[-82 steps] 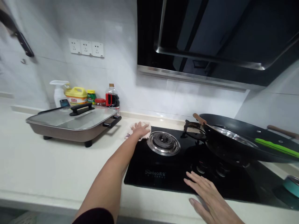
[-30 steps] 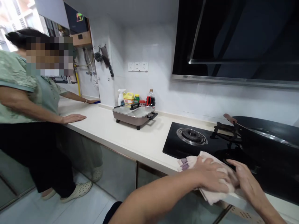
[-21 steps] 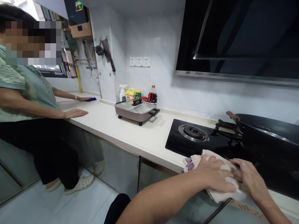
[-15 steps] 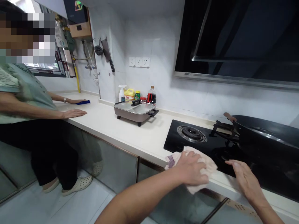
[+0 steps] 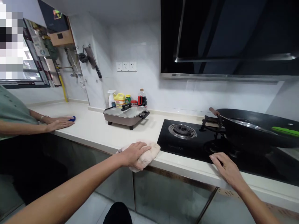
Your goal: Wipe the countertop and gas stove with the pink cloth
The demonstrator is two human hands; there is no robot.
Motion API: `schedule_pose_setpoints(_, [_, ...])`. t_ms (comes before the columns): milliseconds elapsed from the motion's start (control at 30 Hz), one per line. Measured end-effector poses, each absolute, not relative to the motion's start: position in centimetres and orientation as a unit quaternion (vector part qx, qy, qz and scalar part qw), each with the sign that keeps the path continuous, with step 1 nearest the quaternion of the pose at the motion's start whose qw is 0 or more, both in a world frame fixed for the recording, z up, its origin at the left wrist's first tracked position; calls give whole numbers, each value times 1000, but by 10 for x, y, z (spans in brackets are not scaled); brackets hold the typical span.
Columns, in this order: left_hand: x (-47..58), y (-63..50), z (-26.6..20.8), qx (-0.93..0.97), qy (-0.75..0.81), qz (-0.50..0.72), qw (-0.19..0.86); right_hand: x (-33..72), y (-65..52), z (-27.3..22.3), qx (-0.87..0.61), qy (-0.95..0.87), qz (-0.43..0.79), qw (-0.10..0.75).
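My left hand (image 5: pixel 135 154) grips a pale pink cloth (image 5: pixel 149 155), pressing it on the front edge of the white countertop (image 5: pixel 93 133), just left of the black gas stove (image 5: pixel 174 148). Part of the cloth hangs over the edge. My right hand (image 5: pixel 225 168) is by the stove's front edge, its fingers bent loosely and no object seen in it; whether it touches the surface I cannot tell. Behind it, a large black wok (image 5: pixel 247 130) with a wooden handle sits on the right burner. The left burner (image 5: pixel 182 130) is uncovered.
A brown electric pan (image 5: pixel 123 118) with a glass lid stands on the counter, bottles (image 5: pixel 120 99) behind it. At left, another person's hands (image 5: pixel 59 123) rest near a blue cloth (image 5: pixel 72 119). A cleaver (image 5: pixel 92 60) hangs on the wall; a range hood (image 5: pixel 224 40) overhangs the stove.
My left hand has slid the cloth leftward along the counter edge, away from the stove front. My right hand stays near the stove edge. The other person's hands have come together by the blue cloth.
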State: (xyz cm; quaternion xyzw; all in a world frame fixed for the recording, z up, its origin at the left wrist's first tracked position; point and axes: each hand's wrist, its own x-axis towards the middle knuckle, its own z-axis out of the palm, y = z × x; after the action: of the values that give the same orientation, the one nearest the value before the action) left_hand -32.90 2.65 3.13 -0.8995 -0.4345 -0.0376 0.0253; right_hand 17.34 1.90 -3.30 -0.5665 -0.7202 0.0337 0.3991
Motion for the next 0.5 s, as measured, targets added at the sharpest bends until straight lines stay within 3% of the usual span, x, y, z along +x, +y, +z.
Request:
schedule_pose_setpoints(200, [-317, 25, 32, -894, -436, -21, 98, 167, 16, -30, -544, -722, 22, 427])
schedule_pose_setpoints(500, [-218, 2, 9, -884, -422, -42, 196, 165, 19, -27, -542, -702, 18, 461])
